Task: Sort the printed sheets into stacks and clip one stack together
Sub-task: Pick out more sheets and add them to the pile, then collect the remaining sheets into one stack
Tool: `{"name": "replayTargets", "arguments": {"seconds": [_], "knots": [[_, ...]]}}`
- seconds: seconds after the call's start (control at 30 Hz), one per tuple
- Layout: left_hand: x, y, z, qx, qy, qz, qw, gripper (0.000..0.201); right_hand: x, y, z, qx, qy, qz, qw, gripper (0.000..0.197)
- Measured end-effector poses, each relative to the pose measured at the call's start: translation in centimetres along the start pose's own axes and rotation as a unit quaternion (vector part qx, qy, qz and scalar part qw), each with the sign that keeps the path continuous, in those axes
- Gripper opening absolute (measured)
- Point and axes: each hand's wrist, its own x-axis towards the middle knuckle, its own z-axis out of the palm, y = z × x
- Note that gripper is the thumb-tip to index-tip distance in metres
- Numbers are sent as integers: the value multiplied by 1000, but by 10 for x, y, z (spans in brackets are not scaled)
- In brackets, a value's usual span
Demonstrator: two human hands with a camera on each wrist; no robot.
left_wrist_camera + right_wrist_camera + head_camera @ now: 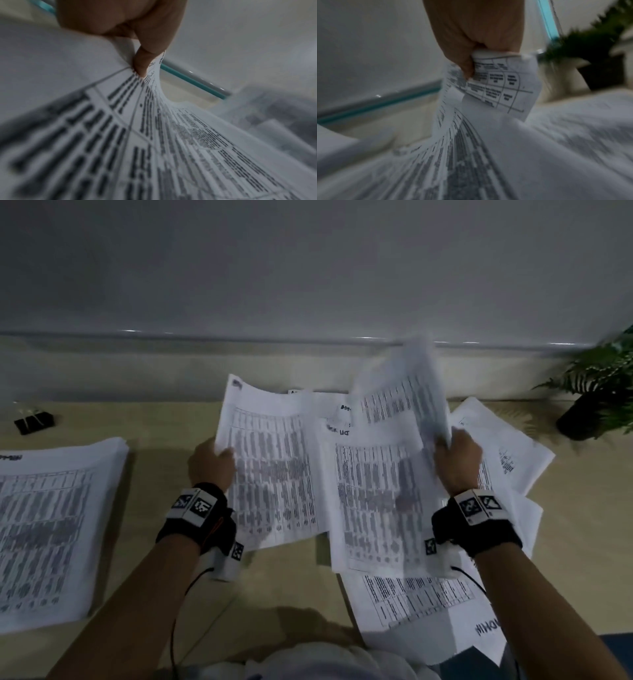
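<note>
1. I see my left hand (pixel 210 462) pinching a printed sheet (pixel 270 460) by its left edge, thumb on top, and lifting it off the table (pixel 164 419); in the left wrist view the paper bends up to the thumb.
2. My right hand (pixel 457 462) is clenched round the edge of a second sheet (pixel 406 392), which stands curled and blurred above the pile; the right wrist view shows its corner crumpled in my fingers (pixel 462 63).
3. Between my hands lies a loose pile of sheets (pixel 373 505), overlapping at odd angles, some reaching toward the right and the near edge of the table.
4. A squared stack (pixel 51 529) sits well apart on the left of the table, print upward.
5. A black binder clip (pixel 33 421) rests on the table beyond that stack, at the far left, touching no paper.
6. A potted fern (pixel 599 392) stands at the far right corner, near the outermost sheets.
7. A pale wall (pixel 308 268) rises behind the table.
</note>
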Motion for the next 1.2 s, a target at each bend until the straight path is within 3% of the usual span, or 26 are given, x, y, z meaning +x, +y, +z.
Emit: {"name": "replayTargets", "arguments": {"seconds": [0.13,0.23,0.37,0.47,0.53,0.6,0.73,0.83,0.87,0.93,0.97,1.07,1.2], "knots": [[8,-10,-14,21,18,3,1000,32,5,-32,-40,157,205,-45,965,34],[9,-14,-16,-12,19,-20,1000,29,9,-34,-46,223,242,-15,944,27],[23,-12,-20,-151,36,-76,985,31,-7,-16,-19,184,157,35,970,35],[25,-6,-18,-240,4,-102,965,27,-21,0,7,124,6,99,987,47],[15,-3,-8,-194,-57,-123,972,36,-29,12,24,86,-127,141,978,36],[3,-7,10,-137,-123,-149,972,46,-38,14,31,70,-201,155,965,29],[-18,-2,41,-58,-179,-130,974,53,-50,-7,31,143,-215,140,956,66],[-32,12,57,-65,-176,-64,980,40,-69,-33,33,189,-323,102,922,90],[-38,17,61,-60,-174,-38,982,43,-74,-39,36,185,-352,90,913,81],[-45,22,67,-75,-177,-5,981,53,-79,-49,44,162,-370,67,912,41],[-46,23,68,-100,-177,-2,979,58,-79,-52,48,142,-364,52,919,28],[-38,21,68,-152,-150,-37,976,66,-61,-51,41,105,-258,27,960,20],[-20,14,70,-80,-111,-70,988,62,-17,-8,7,152,-94,137,974,29]]}}
